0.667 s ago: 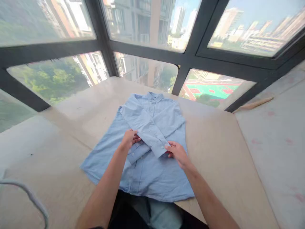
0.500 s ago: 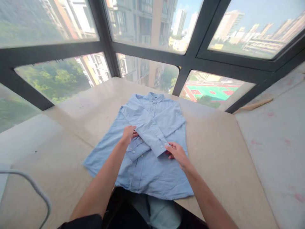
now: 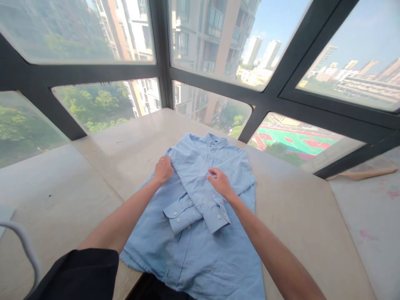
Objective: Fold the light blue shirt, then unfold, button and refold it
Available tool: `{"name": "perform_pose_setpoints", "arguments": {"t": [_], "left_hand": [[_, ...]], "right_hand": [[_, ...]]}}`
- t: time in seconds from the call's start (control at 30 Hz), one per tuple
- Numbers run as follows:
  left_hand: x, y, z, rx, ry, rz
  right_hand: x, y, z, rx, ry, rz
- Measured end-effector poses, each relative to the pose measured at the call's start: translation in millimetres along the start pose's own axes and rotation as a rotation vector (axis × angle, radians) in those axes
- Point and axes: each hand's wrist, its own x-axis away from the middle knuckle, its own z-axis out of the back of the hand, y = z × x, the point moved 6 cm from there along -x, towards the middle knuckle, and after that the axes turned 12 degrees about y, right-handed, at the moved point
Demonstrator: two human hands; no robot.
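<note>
A light blue button-up shirt (image 3: 193,258) lies front up on the table, collar away from me, its two sleeves folded in and crossed over the front. The cuffs (image 3: 215,216) rest near the middle, with white buttons showing. At the left side, my left hand (image 3: 164,169), with a ring on one finger, is closed on the sleeve's folded edge near the shoulder; its fingertips are partly hidden. Over the chest, my right hand (image 3: 220,182) holds nothing, fingers curved with thumb and forefinger apart. Whether it touches the cloth I cannot tell.
The pale table (image 3: 290,233) runs up to dark window frames (image 3: 211,83) at the back. A grey cable (image 3: 26,246) curves at the lower left. On the right stands a whitish wall panel (image 3: 368,216) with pink marks.
Both hands have let go of the upper sleeve near its cuff and moved away from me, the left toward the shoulder, the right over the chest. The view has shifted as well.
</note>
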Motion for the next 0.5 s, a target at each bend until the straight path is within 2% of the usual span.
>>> {"name": "perform_pose_setpoints", "arguments": {"t": [0.17,0.37,0.5], "left_hand": [[9.3,-7.3,-13.7,-0.084,-0.003,-0.141],[12.4,-5.1,-16.2,-0.132,-0.046,-0.125],[13.9,-5.3,-14.8,-0.145,-0.036,-0.125]], "right_hand": [[-72.8,-0.2,-46.5,0.151,-0.059,0.135],[-135.0,14.0,-76.7,0.193,-0.061,0.073],[-179.1,-0.7,-105.4,0.176,-0.083,0.033]]}}
